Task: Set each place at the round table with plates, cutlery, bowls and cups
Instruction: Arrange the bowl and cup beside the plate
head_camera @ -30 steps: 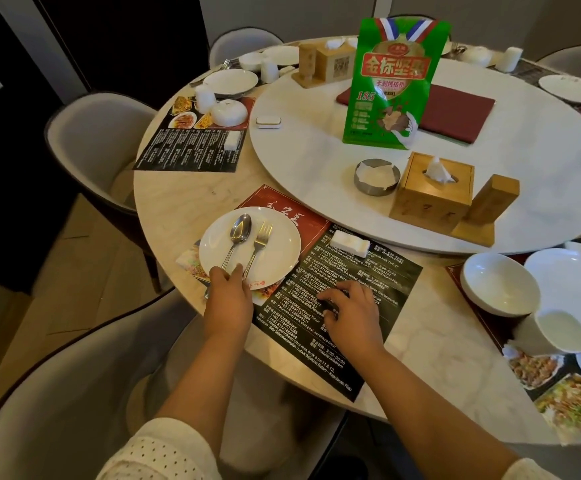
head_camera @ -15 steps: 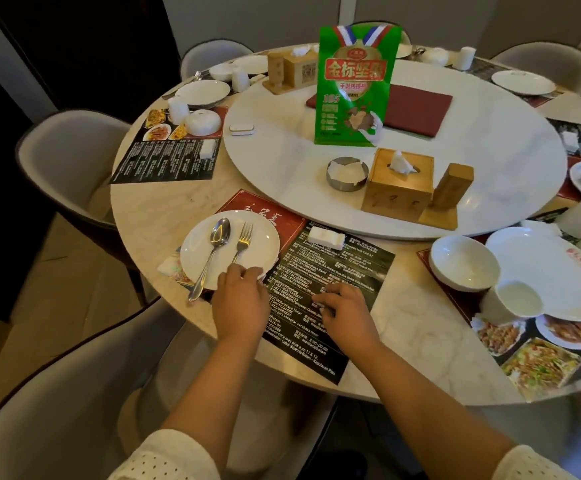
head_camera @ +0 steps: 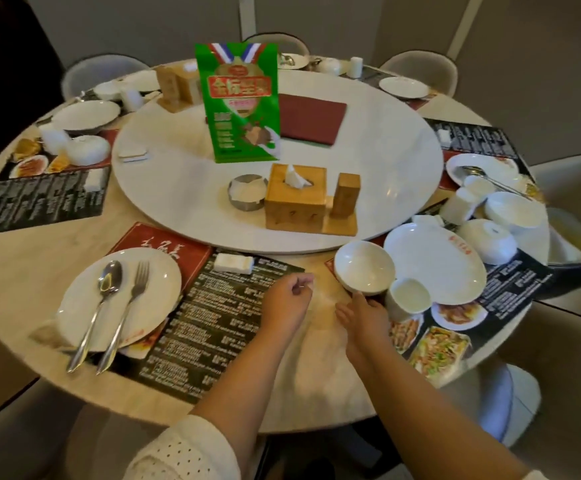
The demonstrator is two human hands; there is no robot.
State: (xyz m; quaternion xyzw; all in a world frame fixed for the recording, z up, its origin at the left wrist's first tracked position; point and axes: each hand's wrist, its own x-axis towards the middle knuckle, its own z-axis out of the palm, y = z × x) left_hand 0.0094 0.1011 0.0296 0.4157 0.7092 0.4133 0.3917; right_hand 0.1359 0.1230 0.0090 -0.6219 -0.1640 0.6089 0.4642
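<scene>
White glazed round bowl (head_camera: 364,267) sits just beyond and slightly right of the right hand (head_camera: 363,313); fingertips touch its near rim, no grip closed yet. Left hand (head_camera: 287,299) loosely curled, holding nothing, farther off to the left. Small white ceramic cup (head_camera: 408,296) touches the bowl's right. Steel spoon (head_camera: 96,306) and fork (head_camera: 126,313) lie lengthwise on the far-left white plate (head_camera: 157,292).
</scene>
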